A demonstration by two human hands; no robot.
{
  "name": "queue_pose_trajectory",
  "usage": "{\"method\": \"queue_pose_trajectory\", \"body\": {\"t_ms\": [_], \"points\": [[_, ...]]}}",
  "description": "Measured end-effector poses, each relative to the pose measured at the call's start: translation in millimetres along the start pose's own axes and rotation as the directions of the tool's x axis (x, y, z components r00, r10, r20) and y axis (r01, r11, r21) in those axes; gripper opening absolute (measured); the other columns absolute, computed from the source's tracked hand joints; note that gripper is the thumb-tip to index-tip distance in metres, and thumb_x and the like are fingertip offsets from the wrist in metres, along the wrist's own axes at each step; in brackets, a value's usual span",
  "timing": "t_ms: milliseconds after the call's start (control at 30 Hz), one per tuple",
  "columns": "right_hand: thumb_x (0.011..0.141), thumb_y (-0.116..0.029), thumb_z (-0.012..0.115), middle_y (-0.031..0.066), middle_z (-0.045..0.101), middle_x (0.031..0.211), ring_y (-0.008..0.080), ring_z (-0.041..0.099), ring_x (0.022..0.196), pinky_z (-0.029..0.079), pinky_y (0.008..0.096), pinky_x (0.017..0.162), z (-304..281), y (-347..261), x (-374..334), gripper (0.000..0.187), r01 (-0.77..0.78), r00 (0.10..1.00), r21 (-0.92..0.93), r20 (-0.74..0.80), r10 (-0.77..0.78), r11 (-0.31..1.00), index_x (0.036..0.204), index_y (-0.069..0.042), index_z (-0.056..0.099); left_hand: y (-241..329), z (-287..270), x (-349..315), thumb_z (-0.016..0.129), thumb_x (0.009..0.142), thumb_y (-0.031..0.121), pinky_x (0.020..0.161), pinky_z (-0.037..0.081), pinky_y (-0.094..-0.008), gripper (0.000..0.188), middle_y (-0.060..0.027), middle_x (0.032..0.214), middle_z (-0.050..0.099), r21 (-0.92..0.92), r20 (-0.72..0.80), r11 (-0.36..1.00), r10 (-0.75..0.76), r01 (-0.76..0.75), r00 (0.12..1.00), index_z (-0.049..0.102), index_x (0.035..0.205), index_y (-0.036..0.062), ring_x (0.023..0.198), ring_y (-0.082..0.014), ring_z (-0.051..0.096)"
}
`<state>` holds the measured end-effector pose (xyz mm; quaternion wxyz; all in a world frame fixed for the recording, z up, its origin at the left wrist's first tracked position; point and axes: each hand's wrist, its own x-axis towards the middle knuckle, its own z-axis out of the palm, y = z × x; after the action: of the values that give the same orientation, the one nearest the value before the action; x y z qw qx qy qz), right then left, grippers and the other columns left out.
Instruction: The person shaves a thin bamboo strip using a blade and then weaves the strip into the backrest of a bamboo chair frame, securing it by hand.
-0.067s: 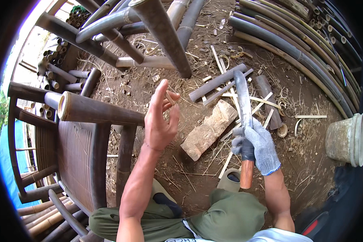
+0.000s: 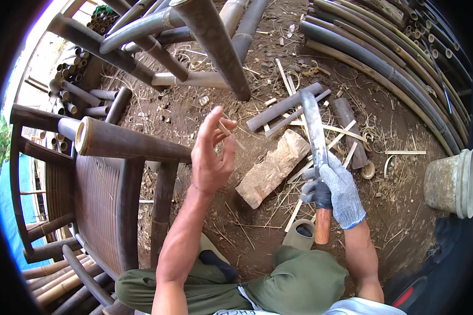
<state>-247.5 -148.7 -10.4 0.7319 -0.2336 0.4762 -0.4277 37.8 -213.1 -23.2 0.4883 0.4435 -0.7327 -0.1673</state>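
Note:
My right hand (image 2: pixel 341 191), in a grey-blue knit glove, grips a machete (image 2: pixel 315 128) where its blade meets the dark-wrapped part of the orange-brown wooden handle. The long worn blade points away from me. To the left, my bare left hand (image 2: pixel 213 157) is raised with fingers curled, and a thin bamboo sliver (image 2: pixel 227 131) shows between fingers and thumb. A rough wood block (image 2: pixel 273 168) lies on the ground between my hands. Beyond the blade rest a dark bamboo piece (image 2: pixel 284 107), another dark piece (image 2: pixel 349 131) and several pale split strips (image 2: pixel 341 135).
Bamboo chairs crowd the left, one with a slatted seat (image 2: pixel 97 205) and a thick armrest (image 2: pixel 126 139) near my left wrist. A bamboo leg (image 2: pixel 215 50) slants down ahead. Long bamboo poles (image 2: pixel 383 68) lie far right, above a dirty white bucket (image 2: pixel 449 184). Shavings litter the dirt.
The machete's tip has swung slightly left. My left hand has shifted a little to the right, and more of the sliver shows.

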Motion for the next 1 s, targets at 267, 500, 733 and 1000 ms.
{"method": "queue_pose_trajectory", "body": {"t_ms": [267, 500, 733, 1000], "points": [[0.104, -0.019, 0.049, 0.0078, 0.065, 0.078, 0.0160, 0.063, 0.057, 0.055, 0.0318, 0.055, 34.5, -5.7, -24.6, 0.039, 0.178, 0.982, -0.661, 0.173, -0.083, 0.729, 0.137, 0.002, 0.050, 17.7, 15.9, -38.5, 0.071, 0.090, -0.004, 0.093, 0.062, -0.0320, 0.044, -0.0116, 0.122, 0.058, 0.131, -0.150, 0.985, -0.096, 0.116, 0.984, 0.060, 0.131, 0.0053, 0.109, -0.0221, 0.068], [0.099, -0.013, 0.055, 0.0244, 0.066, 0.082, 0.0401, 0.069, 0.074, 0.054, 0.0460, 0.064, 53.3, -4.9, -28.1, 0.026, 0.528, 0.848, -0.773, 0.460, -0.263, 0.352, 0.117, 0.005, 0.061, 55.3, 20.4, -47.6, 0.073, 0.085, -0.008, 0.090, 0.062, -0.0339, 0.037, -0.0094, 0.113, 0.058, -0.163, -0.024, 0.945, -0.290, 0.282, 0.957, 0.053, 0.113, 0.0050, 0.114, -0.0233, 0.066], [0.097, -0.011, 0.059, 0.0256, 0.065, 0.080, 0.0418, 0.067, 0.074, 0.053, 0.0468, 0.063, 60.4, -1.8, -29.4, 0.025, 0.539, 0.842, -0.759, 0.481, -0.243, 0.365, 0.114, 0.007, 0.062, 56.0, 19.2, -53.8, 0.072, 0.083, -0.009, 0.090, 0.063, -0.0361, 0.042, -0.0092, 0.110, 0.053, -0.140, 0.028, 0.946, -0.290, 0.291, 0.956, 0.050, 0.116, 0.0047, 0.113, -0.0267, 0.068], [0.096, -0.011, 0.059, 0.0251, 0.064, 0.078, 0.0420, 0.066, 0.071, 0.052, 0.0473, 0.062, 57.2, 0.2, -28.4, 0.025, 0.579, 0.815, -0.741, 0.510, -0.276, 0.341, 0.113, 0.007, 0.062, 59.0, 19.9, -50.0, 0.071, 0.082, -0.010, 0.091, 0.064, -0.0362, 0.039, -0.0109, 0.109, 0.055, -0.128, 0.037, 0.954, -0.269, 0.272, 0.962, 0.052, 0.113, 0.0035, 0.111, -0.0261, 0.068]]}}
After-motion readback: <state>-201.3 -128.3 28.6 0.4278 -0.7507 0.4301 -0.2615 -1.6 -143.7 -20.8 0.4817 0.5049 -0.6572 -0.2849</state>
